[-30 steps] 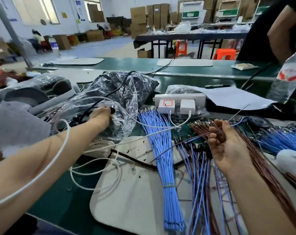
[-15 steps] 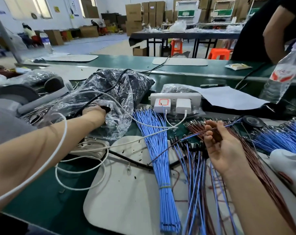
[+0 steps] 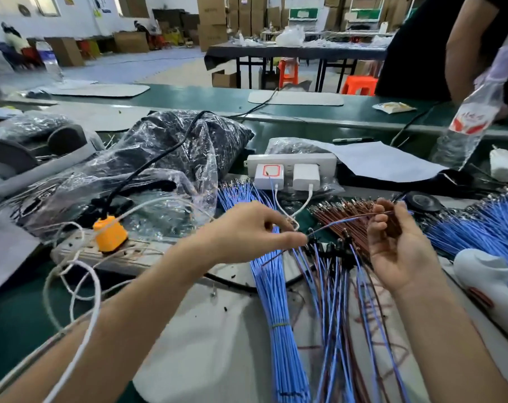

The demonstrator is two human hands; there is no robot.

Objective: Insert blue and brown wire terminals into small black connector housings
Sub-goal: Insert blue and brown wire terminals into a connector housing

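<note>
Head view: both hands busy over the wire piles.
Nearest us a tied blue wire bundle (image 3: 276, 315) lies on the pale mat (image 3: 203, 344). Past it our left hand (image 3: 247, 231) pinches a small black connector housing (image 3: 310, 237) between thumb and forefinger; our right hand (image 3: 398, 248), palm up with fingers curled, holds blue and brown wires (image 3: 348, 219) leading to that housing. Farther: brown wire bundle (image 3: 343, 209), then white power strip (image 3: 290, 161).

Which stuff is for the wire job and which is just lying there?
For the job: blue wires, brown wires, black housing pinched by left hand, wire pair held by right hand.
Lying about: water bottle, orange plug, white chargers, paper.
</note>
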